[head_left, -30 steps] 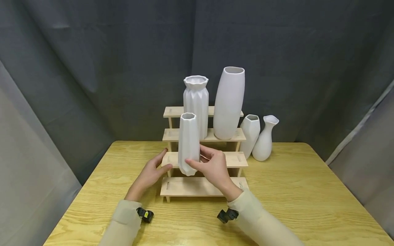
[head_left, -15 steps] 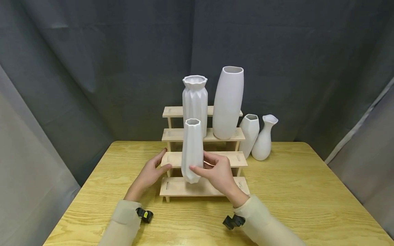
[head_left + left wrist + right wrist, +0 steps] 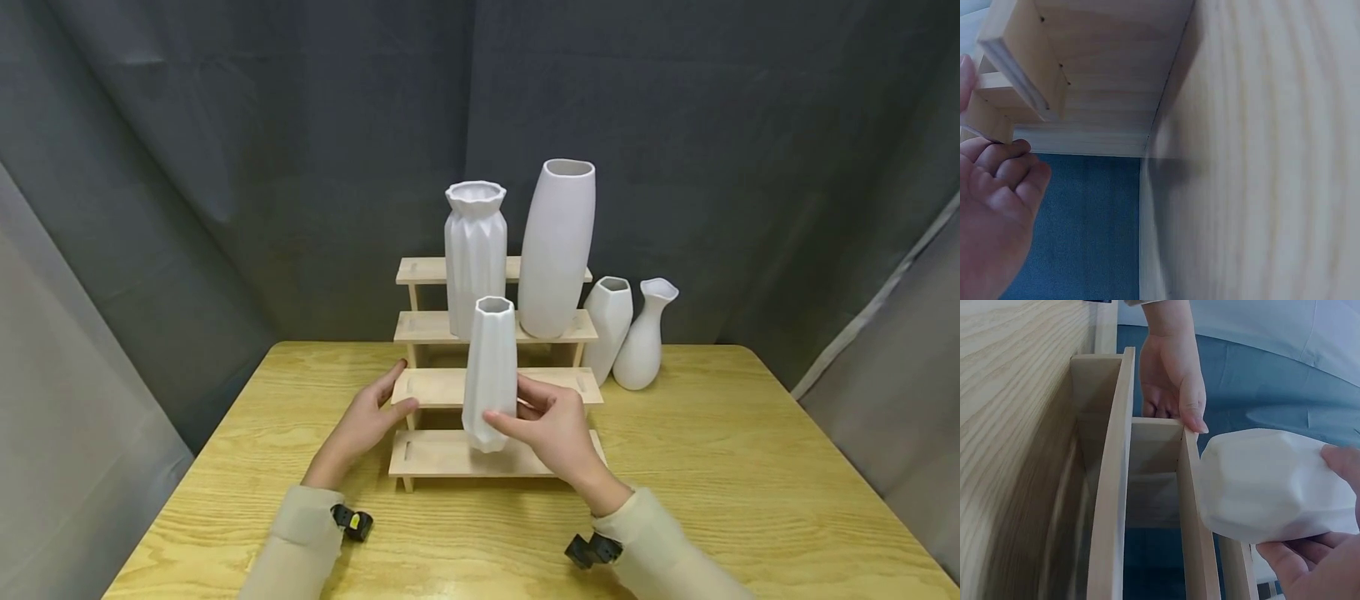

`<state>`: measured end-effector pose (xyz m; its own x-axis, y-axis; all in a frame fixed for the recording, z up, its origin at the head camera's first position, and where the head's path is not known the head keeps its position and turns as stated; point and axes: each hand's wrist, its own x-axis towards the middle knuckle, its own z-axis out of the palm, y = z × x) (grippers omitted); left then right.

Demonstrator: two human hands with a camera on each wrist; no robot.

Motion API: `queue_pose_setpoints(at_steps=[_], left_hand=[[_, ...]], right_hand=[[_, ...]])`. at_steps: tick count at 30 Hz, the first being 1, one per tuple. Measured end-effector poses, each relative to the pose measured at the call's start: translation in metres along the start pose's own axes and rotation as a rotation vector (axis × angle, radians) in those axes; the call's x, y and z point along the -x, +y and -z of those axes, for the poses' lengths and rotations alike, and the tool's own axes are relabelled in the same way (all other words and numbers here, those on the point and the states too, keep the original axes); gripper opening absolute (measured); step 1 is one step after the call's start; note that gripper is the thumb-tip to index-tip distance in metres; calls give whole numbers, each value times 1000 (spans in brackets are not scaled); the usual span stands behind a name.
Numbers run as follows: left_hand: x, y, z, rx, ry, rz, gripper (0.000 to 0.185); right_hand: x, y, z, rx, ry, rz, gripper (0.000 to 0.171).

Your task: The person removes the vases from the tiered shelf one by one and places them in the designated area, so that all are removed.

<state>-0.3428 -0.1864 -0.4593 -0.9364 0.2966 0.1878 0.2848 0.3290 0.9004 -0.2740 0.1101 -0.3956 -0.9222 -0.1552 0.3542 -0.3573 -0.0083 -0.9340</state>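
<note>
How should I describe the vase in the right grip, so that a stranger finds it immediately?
Find the stepped wooden rack on the table. At its front, the right grip holds a white, faceted, tapering vase. Only this vase is held.

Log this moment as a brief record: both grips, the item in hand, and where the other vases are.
Right grip: holds the slim fluted vase near its base
Slim fluted vase: mouth up; contact with rack unclear
Left grip: holds left end of the wooden rack
Second shelf from top: pleated vase, tall smooth vase
Right of rack: faceted vase, flared-mouth vase
</note>
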Motion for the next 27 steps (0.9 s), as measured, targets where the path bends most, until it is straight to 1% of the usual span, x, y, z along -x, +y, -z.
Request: queue_pose_setpoints(at_steps=[6,12,13,19,20,27], left_hand=[[1,1,1,-7,1,9,84],[1,3,1,-10,-6,-12,82],[2,7,1,-8,-13,-10,81],[3,5,0,-15,-12,-4,83],[1,1,0,-21,-8,-7,83],[2,3,1,-25,-4,7,83]], right_hand=[[3,5,11,28,27,9,57],[7,7,17,56,23,-7,58],[8,7,18,58,22,-11,58],[13,9,24,58,29,-24,60],[13,10,26,59,32,-26,60],[18,9,35,83,49,-36,63]])
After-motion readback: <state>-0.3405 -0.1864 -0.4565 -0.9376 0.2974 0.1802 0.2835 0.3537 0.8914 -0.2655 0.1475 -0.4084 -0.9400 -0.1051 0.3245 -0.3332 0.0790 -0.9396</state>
